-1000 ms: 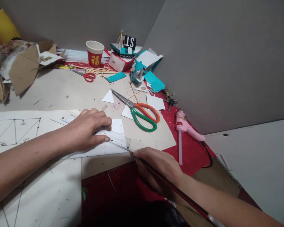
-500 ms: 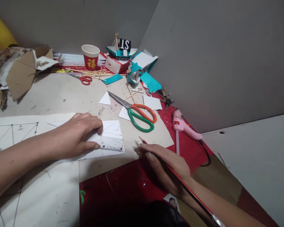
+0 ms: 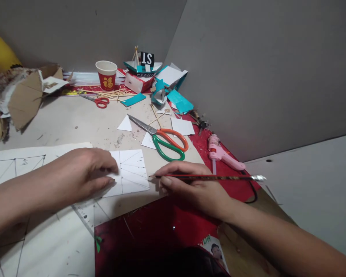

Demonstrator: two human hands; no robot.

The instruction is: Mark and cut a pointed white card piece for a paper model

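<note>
My left hand [image 3: 88,171] rests on a white piece of card [image 3: 132,173] marked with pencil lines and dots. Its fingers are bent, with the thumb apart from them, and the palm is hidden. Below that hand a clear ruler [image 3: 85,217] lies slanted across the large drawn sheet [image 3: 54,246]; its upper end is out of sight. My right hand [image 3: 187,182] grips a red and black pencil [image 3: 207,177], held nearly level. The pencil's point is at the card's right edge; I cannot tell whether it touches.
Green-and-orange-handled scissors [image 3: 167,143] lie beyond the card among white scraps [image 3: 183,126]. A pink glue gun [image 3: 223,154] is at the right. Farther back are small red scissors [image 3: 102,102], a paper cup [image 3: 106,75], thin sticks [image 3: 112,93] and a small model boat [image 3: 142,67]. Cut cardboard [image 3: 25,96] stands left.
The ruler has gone from the card to below my left hand, now slanted. My right hand has moved up and left toward the card, and the pencil has turned from steeply slanted to nearly level.
</note>
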